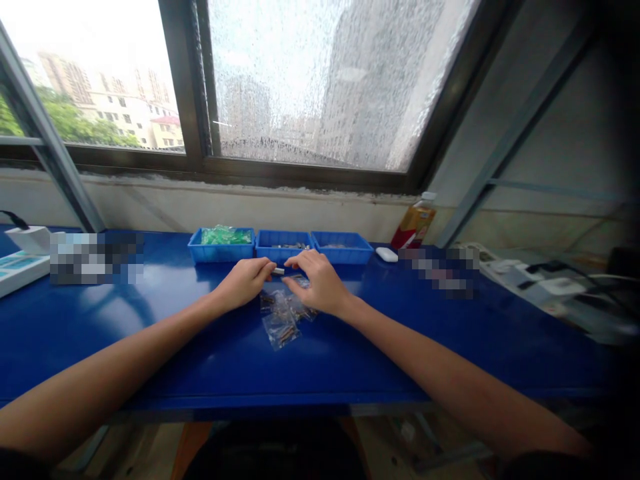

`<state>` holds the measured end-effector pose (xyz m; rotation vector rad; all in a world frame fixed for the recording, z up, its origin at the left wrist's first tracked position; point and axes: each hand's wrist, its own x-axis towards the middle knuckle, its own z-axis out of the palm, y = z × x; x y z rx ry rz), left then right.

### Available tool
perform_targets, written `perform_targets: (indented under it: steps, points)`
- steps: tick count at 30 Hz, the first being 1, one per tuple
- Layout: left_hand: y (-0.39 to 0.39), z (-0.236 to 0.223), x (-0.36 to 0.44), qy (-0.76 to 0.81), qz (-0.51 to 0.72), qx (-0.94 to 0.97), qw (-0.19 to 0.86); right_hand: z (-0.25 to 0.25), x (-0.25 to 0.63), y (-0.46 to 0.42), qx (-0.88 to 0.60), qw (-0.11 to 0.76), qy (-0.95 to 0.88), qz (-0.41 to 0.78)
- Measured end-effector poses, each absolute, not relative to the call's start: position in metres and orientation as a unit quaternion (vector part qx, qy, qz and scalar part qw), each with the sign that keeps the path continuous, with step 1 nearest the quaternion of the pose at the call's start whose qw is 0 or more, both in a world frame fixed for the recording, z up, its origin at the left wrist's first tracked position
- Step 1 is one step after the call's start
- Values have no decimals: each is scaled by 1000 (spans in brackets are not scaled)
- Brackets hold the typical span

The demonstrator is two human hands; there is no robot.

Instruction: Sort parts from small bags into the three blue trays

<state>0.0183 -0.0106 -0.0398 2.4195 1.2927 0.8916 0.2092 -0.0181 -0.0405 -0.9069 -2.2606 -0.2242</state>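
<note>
My left hand [249,281] pinches a small, pale cylindrical piece [279,271], too small to name more exactly. Just right of it is my right hand [319,283], its thumb and fingers apart in a curve with nothing visible between them. Below both hands lie several small clear plastic bags [283,327] with little brownish metal pieces inside, partly covered by my right hand. Behind the hands stand a blue bin of green plastic packets [225,235], a middle blue bin [284,253] with small metallic pieces, and a right blue bin [345,255] with small contents I cannot make out.
A drink bottle [415,221] leans by the wall, with a white rounded case [387,255] near it. Power strips with plugs lie at the left [25,267] and right [545,287]. The blue table [200,373] ends just before my body; a window rises behind.
</note>
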Motion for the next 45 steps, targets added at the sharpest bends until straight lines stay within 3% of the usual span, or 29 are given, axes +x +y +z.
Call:
perform_targets:
  steps: [9,17,21,27,32,38,45]
  points:
    - [-16,-40,21,412,326,823,215,-45,205,-18,-347,344,-868,-84]
    - [-22,-34,21,353,378,845,131,-46,204,-16,-373,371,-850,-23]
    - [-23,-30,21,377,381,832,138,-44,204,-20,-358,380,-853,-11]
    - [-10,-36,15,369,311,869,113,-40,206,-18,-343,352,-869,-55]
    - [16,-56,4,363,274,890,31,-38,223,16,-451,384,-797,-119]
    - [25,-64,3,367,237,898,42,-42,246,39,-546,337,-752,-148]
    - [16,-57,7,370,251,893,52,-46,244,25,-514,315,-778,-176]
